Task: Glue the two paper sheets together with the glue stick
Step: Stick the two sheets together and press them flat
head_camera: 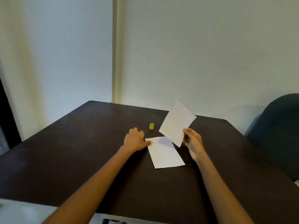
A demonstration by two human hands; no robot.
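Paper [165, 153] flat on bench [80, 151], corner pinned under left hand [135, 140], fingers relaxed. Second sheet [176, 122] pinched in right hand [192, 141], raised, tilted. Yellow glue stick [151, 126] upright, just beyond. Risk: crooked bond if lowered misaligned; lower sheet sliding under light hold.

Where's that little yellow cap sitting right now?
The yellow cap stands upright on the dark table, just beyond and between the left hand and the raised paper sheet held in the right hand.
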